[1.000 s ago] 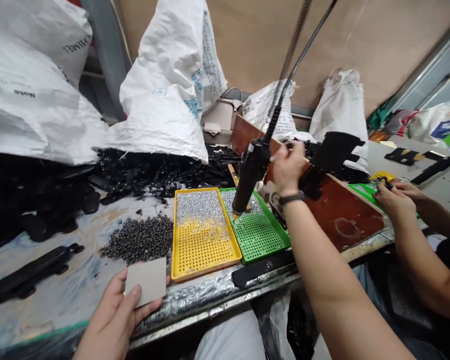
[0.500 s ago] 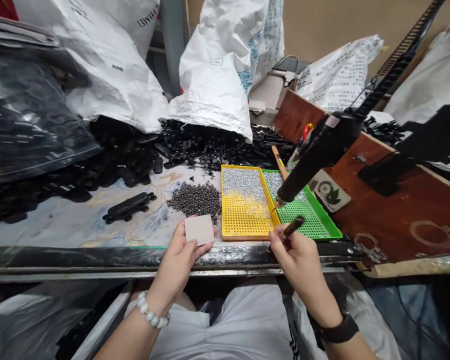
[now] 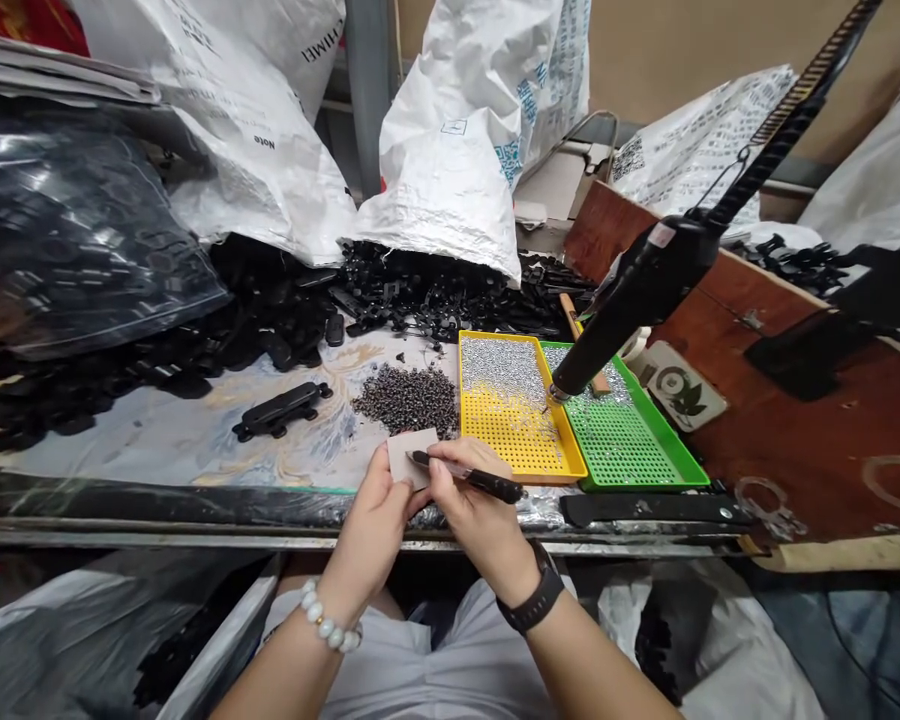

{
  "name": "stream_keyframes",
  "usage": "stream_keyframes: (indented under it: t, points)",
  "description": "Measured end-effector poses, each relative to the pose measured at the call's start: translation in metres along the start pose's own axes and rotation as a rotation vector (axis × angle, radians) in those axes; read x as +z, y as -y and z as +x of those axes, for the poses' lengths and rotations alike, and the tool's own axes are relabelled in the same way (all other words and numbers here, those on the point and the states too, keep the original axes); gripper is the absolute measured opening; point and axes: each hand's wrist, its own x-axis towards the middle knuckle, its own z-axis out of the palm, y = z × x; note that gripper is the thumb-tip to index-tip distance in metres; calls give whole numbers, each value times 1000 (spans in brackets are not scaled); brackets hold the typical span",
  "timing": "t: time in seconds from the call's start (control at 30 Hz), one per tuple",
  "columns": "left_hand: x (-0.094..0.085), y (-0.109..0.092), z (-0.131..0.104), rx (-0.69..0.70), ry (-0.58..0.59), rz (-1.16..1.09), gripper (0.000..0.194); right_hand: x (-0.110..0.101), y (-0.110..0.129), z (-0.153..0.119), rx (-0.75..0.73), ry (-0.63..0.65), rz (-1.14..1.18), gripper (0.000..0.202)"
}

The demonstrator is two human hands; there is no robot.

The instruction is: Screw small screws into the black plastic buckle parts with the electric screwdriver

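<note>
My left hand [image 3: 377,507] is closed on a small pale square card [image 3: 403,468], held up near the front edge of the bench. In my right hand [image 3: 480,505] is a dark pen [image 3: 499,486], its tip over the card's right part; whether it touches the surface I cannot tell. The fingers of both hands are close together at the card. Just behind them lies a heap of small dark metal parts [image 3: 405,397]. To the right of the heap stands a yellow perforated tray [image 3: 521,440] with small silvery pieces at its far end.
A green perforated tray [image 3: 637,450] adjoins the yellow one. Above both hangs a black power screwdriver [image 3: 615,320]. A long black plastic part [image 3: 281,410] lies at left. White sacks [image 3: 450,180] and piled black parts [image 3: 420,290] line the back; a brown board [image 3: 810,400] stands right.
My right hand has moved left from the trays with the pen, bringing its tip to the card. My left hand still holds the card. The view has shifted slightly.
</note>
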Motion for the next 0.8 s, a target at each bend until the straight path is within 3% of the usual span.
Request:
stream_keyframes:
  t: [0.8]
  points:
    - [1,-1,-1,7,-4,-16,31,-5,-1,-6,-2,48,-10,14]
